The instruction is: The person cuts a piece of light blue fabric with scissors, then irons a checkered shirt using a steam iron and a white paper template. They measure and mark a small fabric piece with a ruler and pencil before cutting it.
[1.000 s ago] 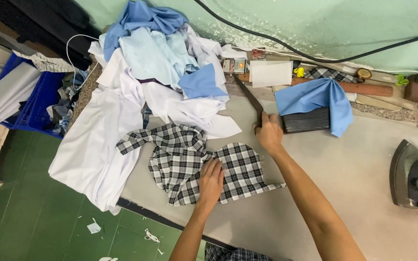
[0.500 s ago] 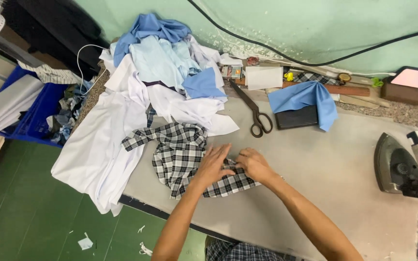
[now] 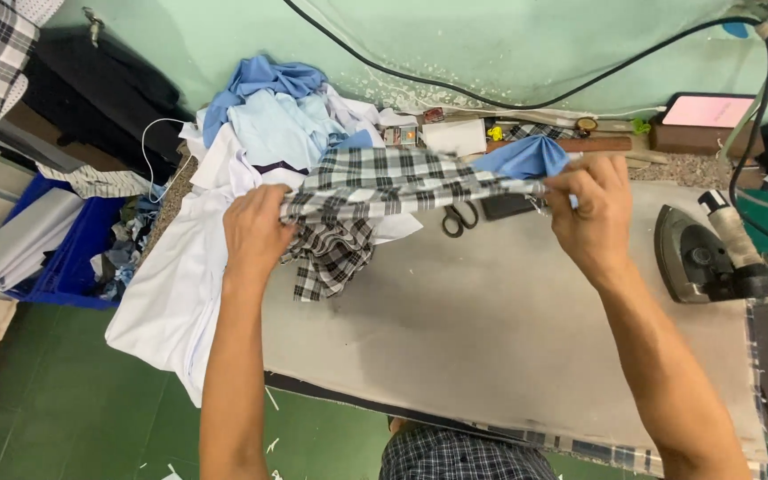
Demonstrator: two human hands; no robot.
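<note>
- While both hands pinch the checked fabric piece [image 3: 402, 182] taut above the counter [image 3: 508, 329], the left hand [image 3: 255, 233] is closed on a bunched end and the right hand [image 3: 593, 213] has its grip pressed together on the far edge only.
- Right grip looks shallow, at the very tip of the cloth: my read is it could slip out if tension goes up, and the span would drop.
- Left end hangs loose below the fist in a crumpled bundle; that slack could twist the piece or leave a skewed fold line.
- Scissors [image 3: 460, 216] lie on the counter right under the stretched cloth, near a dark flat item; a lowered edge could snag or drag them.
- Blue cloth [image 3: 526, 158] sits just behind the right hand, easy to catch along with the checked edge.
- Pile of white and blue garments [image 3: 260, 133] is close to the left hand; the hanging end may tangle there.
- Iron [image 3: 695, 253] rests at the counter's right side, well apart from the cloth; heat state unknown, so a wide swing right is the risk.
</note>
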